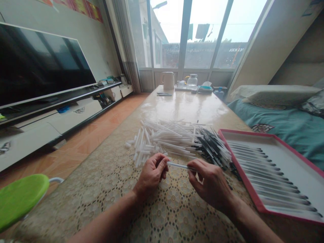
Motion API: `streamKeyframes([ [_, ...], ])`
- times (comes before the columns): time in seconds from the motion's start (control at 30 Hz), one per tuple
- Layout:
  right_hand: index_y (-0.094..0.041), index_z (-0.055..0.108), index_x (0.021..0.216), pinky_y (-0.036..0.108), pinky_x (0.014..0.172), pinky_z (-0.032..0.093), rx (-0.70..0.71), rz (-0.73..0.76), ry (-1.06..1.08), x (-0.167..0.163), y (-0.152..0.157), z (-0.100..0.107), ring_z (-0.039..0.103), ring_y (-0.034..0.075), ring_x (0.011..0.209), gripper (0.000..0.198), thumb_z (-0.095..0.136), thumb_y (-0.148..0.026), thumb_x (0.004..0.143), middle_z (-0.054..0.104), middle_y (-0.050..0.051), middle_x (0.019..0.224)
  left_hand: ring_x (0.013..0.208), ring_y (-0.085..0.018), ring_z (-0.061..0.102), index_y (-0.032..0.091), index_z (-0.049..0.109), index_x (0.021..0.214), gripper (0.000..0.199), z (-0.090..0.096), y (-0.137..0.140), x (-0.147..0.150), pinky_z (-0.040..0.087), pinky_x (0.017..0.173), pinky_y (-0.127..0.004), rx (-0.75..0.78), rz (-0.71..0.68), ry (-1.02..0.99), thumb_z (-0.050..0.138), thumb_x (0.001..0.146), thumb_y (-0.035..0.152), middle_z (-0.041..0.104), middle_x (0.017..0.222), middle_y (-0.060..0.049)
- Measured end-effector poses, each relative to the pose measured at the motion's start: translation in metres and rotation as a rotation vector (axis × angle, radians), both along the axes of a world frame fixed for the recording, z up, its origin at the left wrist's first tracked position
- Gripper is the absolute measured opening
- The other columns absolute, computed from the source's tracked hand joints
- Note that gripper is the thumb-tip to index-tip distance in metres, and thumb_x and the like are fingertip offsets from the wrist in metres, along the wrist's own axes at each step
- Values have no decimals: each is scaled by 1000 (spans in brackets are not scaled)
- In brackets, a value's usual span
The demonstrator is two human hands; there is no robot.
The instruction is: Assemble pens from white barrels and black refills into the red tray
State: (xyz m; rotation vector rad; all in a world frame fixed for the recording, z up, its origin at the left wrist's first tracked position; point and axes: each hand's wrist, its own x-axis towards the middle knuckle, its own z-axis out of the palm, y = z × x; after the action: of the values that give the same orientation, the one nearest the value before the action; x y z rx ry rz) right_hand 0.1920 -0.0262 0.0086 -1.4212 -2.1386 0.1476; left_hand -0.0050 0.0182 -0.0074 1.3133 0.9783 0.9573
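Between my two hands stretches a thin whitish pen tube [178,165], held level above the patterned tablecloth. My left hand [153,172] pinches its left end between thumb and fingers. At its right end, my right hand [210,180] has the fingers closed round it; the tip inside them is hidden. Just beyond my hands lies a loose heap of white translucent tubes [164,136]. Thin black pen refills [211,143] are heaped to its right, partly behind my right hand. Further right, a shallow pink-edged box [254,194] holds a row of pens with dark ends [275,184].
The long table [111,172] reaches toward the window, with a kettle [168,81], a glass jug [192,81] and a tissue pack [205,88] at its far end. A green stool [22,199] stands at left. A teal-covered sofa [286,125] is at right.
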Motion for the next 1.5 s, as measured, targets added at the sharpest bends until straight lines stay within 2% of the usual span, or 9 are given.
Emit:
streamKeyframes([
  [0.2, -21, 57, 83, 26, 55, 31, -40, 14, -225, 1, 3, -7, 54, 15, 60, 20, 42, -28, 92, 60, 1, 73, 35, -4, 41, 16, 53, 84, 25, 1, -4, 2, 29, 34, -15, -39, -16, -59, 55, 83, 42, 50, 53, 7],
  [0.37, -20, 55, 85, 25, 60, 36, -115, 32, -81, 3, 3, -9, 57, 14, 66, 23, 37, -29, 95, 60, 2, 74, 52, -9, 57, 15, 55, 93, 26, 3, -2, 2, 44, 45, -19, -79, -120, -154, 58, 81, 38, 58, 66, 1],
  [0.53, -20, 54, 87, 24, 59, 36, -122, 57, -35, 7, 4, -13, 59, 14, 63, 18, 41, -32, 93, 62, 0, 72, 46, -8, 52, 14, 57, 84, 27, 4, -4, 0, 36, 39, -18, -3, -94, 27, 54, 83, 41, 56, 62, 1],
  [0.67, -21, 54, 89, 24, 56, 33, -65, 68, -121, 7, 4, -12, 58, 13, 62, 14, 44, -29, 93, 63, 0, 74, 44, -7, 49, 14, 55, 71, 33, 3, -4, -1, 35, 41, -19, 66, -107, 127, 49, 86, 43, 57, 60, 0],
  [0.87, -20, 52, 76, 25, 53, 27, 63, 34, -223, -3, 0, -9, 52, 13, 57, 24, 38, -26, 94, 58, 1, 66, 40, -6, 46, 15, 53, 72, 31, 0, -5, 3, 31, 37, -18, -3, -84, 24, 50, 85, 44, 55, 57, 2],
  [1.2, -18, 56, 72, 21, 56, 38, -321, 139, 169, 1, 6, -12, 53, 11, 58, 31, 39, -32, 93, 58, -1, 61, 42, -6, 48, 16, 54, 76, 27, -2, -12, 4, 33, 39, -17, -4, -109, -24, 54, 83, 42, 55, 58, 3],
  [1.3, -18, 55, 70, 22, 53, 37, -305, 125, 184, 5, 9, -7, 51, 11, 55, 30, 41, -34, 92, 56, -2, 59, 42, -7, 50, 16, 57, 90, 30, -2, -9, 5, 35, 38, -17, -34, -109, -36, 57, 80, 44, 57, 60, 3],
  [1.4, -19, 56, 74, 23, 51, 37, -203, 16, 208, 13, 8, 8, 49, 11, 54, 27, 40, -34, 92, 55, -2, 59, 40, -8, 52, 15, 47, 117, 52, -4, -4, 5, 36, 35, -17, -41, -70, -51, 60, 78, 46, 59, 62, 3],
  [1.5, -18, 57, 87, 23, 46, 38, -118, -126, 285, 34, 7, 37, 51, 11, 49, 24, 38, -33, 91, 57, -1, 58, 41, -9, 54, 13, 45, 118, 53, -2, -3, 5, 36, 34, -16, -37, -17, -86, 55, 80, 48, 59, 61, 2],
])
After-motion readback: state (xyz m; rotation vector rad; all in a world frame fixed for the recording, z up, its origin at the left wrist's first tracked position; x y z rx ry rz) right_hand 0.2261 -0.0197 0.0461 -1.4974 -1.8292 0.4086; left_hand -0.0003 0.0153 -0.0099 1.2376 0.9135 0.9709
